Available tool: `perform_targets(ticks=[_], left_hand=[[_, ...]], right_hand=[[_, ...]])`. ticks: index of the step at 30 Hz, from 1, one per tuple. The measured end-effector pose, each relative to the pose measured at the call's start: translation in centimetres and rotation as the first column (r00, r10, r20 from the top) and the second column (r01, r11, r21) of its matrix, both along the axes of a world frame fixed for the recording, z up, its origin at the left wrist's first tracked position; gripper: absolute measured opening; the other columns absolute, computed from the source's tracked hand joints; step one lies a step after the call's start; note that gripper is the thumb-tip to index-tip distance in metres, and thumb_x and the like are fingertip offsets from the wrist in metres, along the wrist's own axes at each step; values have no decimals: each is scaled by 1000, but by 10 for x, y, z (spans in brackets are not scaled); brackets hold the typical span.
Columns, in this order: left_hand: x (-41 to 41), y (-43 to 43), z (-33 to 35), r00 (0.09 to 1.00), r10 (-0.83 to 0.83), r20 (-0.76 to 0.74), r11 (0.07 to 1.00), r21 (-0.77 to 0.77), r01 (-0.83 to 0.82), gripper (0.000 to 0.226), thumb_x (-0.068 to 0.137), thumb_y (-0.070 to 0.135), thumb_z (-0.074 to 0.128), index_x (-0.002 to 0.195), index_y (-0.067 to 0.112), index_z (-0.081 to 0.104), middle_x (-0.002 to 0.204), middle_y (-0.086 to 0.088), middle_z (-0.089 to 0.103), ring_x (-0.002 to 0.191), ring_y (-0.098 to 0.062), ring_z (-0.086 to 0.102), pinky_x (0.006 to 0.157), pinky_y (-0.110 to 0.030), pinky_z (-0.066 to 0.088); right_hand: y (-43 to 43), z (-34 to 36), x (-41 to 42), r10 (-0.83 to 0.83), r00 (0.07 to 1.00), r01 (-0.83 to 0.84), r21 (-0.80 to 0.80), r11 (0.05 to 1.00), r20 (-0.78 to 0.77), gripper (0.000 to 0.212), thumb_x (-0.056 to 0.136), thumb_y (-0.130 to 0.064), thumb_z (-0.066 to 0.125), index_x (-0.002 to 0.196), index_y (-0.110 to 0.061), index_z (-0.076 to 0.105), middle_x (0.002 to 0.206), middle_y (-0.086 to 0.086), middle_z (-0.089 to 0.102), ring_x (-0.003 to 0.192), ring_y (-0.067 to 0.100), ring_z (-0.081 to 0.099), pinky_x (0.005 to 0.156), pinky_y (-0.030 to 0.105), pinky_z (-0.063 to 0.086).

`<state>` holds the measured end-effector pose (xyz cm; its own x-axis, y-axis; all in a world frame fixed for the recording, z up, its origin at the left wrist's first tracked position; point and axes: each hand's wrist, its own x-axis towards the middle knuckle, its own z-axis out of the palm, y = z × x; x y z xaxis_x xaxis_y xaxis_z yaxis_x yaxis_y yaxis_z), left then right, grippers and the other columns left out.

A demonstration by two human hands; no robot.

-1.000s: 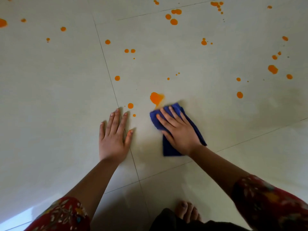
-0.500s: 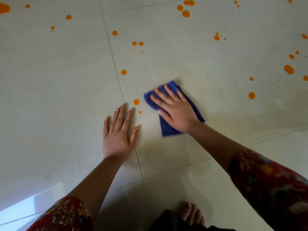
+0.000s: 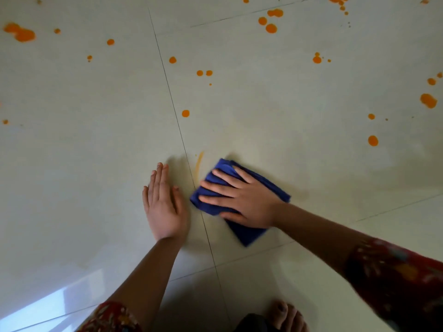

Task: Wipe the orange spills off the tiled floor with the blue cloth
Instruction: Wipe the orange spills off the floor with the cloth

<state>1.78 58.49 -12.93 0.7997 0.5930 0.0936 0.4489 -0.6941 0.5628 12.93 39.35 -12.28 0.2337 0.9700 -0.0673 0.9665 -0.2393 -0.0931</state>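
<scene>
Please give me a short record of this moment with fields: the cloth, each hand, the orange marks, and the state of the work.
cloth: blue cloth, folded, flat on the tiled floor
right hand: presses on the cloth, fingers straight and spread
left hand: flat on the bare floor beside the cloth, not touching it
nearest mark: thin orange streak just beyond the cloth
other marks: many orange drops farther away; large patch at far left
work: not finished

One blue cloth (image 3: 247, 232). Two hands: right hand (image 3: 244, 200) on cloth, left hand (image 3: 163, 207) just left of cloth. One orange smear (image 3: 199, 164) by cloth's far-left corner. Roughly twenty-five orange drops (image 3: 373, 140) beyond cloth. One bare foot (image 3: 287, 317) nearer than cloth.
</scene>
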Motion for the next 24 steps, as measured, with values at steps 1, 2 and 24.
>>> perform_targets(ticks=[1,2,24], left_hand=[[1,1,0,1000,24,2,1000,-4,-24,53,96,23,29,148,16,36,155,3,33,145,-15,27,119,-39,17],[1,1,-1,1000,26,0,1000,-2,-26,53,95,23,28,148,16,36,155,3,33,145,-15,27,119,-38,16],[-13,6,-2,996,61,65,997,-49,-57,54,93,14,29,146,15,39,154,1,36,143,-14,30,118,-37,20]], right_hand=[[-16,1,10,52,999,-52,0,999,7,54,101,-51,27,152,-39,17,161,-12,12,150,22,4,118,52,7],[-29,-2,27,26,999,-26,4,1000,39,53,100,-50,27,152,-40,19,161,-13,14,150,22,6,117,54,9],[63,1,80,-603,794,605,14,796,-73,55,97,-55,19,151,-42,19,162,-11,10,150,22,3,114,59,11]])
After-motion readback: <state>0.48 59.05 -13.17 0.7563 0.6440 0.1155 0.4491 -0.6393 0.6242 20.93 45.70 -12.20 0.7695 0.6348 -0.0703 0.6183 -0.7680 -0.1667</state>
